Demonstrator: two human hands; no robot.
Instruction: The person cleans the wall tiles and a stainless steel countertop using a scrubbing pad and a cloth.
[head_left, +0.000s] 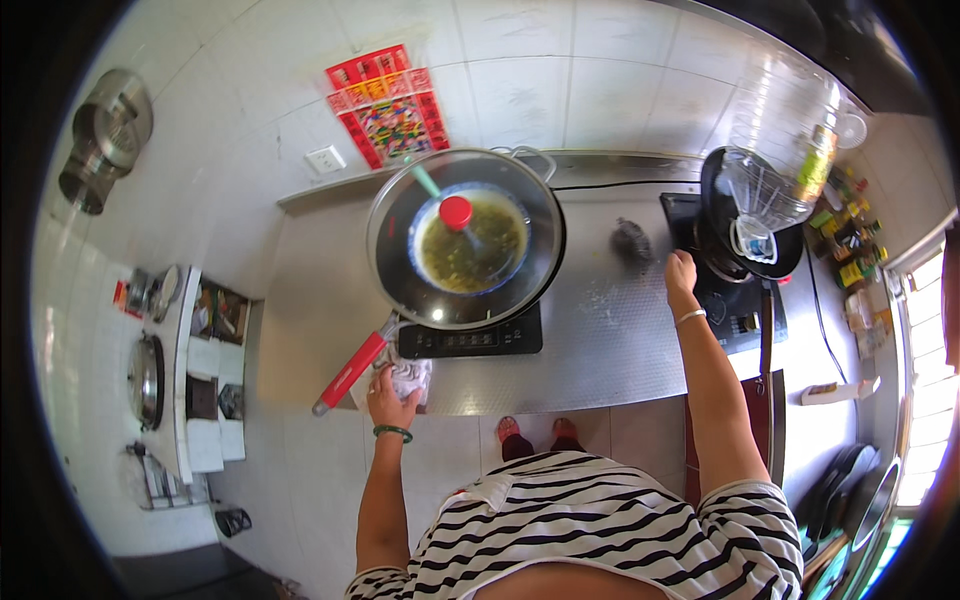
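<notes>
My left hand (391, 401), with a ring and a green bangle, rests on a crumpled cloth (410, 374) at the counter's front edge, below the red handle (354, 369) of a wok. The wok, under a glass lid (390, 285) with a red knob (455, 213), stands on a black induction cooker (471, 342). Through the glass show a blue-rimmed bowl of greenish soup (472, 255) and a utensil with a light green handle. My right hand (680, 274) is at the left edge of a black cooktop (724, 307), fingers curled; whether it holds something cannot be told. A dark scouring pad (631, 241) lies left of it.
On the cooktop stands a black pan (786, 251) with its handle toward me. Large clear plastic bottles (780, 150) are beside it, seasoning bottles (859, 266) at the right wall. A black cable (630, 184) runs along the counter's back. Shelves (182, 375) are at left.
</notes>
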